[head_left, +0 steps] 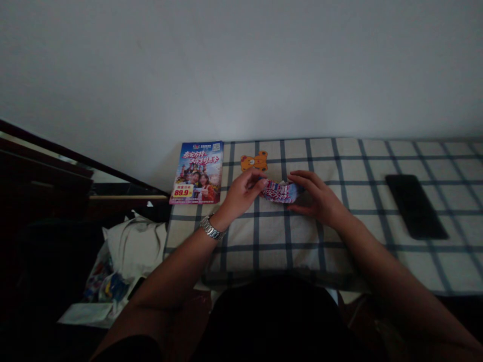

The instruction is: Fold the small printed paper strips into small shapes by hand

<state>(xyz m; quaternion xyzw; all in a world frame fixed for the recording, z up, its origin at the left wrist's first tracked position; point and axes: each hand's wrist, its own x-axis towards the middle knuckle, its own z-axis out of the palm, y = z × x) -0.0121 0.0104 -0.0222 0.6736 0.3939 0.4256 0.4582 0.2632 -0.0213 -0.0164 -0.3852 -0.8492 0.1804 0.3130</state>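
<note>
A small piece of folded printed paper (279,192), red, white and blue with lettering, is held just above the checked tablecloth (241,236). My left hand (247,190), with a metal watch on its wrist, pinches the paper's left end between thumb and fingers. Around the right end curves my right hand (317,197), its fingers along the top and its thumb by the lower edge. Part of that end is hidden inside the hand. Left of my hands lies a stack of colourful leaflets or a single leaflet (198,173), printed with "89.9".
An orange bear figure (254,161) shows on the cloth behind my hands. A black phone (416,206) lies to the right. Along the table's back edge rises a pale wall (264,70). White bags (134,246) sit low on the left, beside dark wooden furniture (41,171).
</note>
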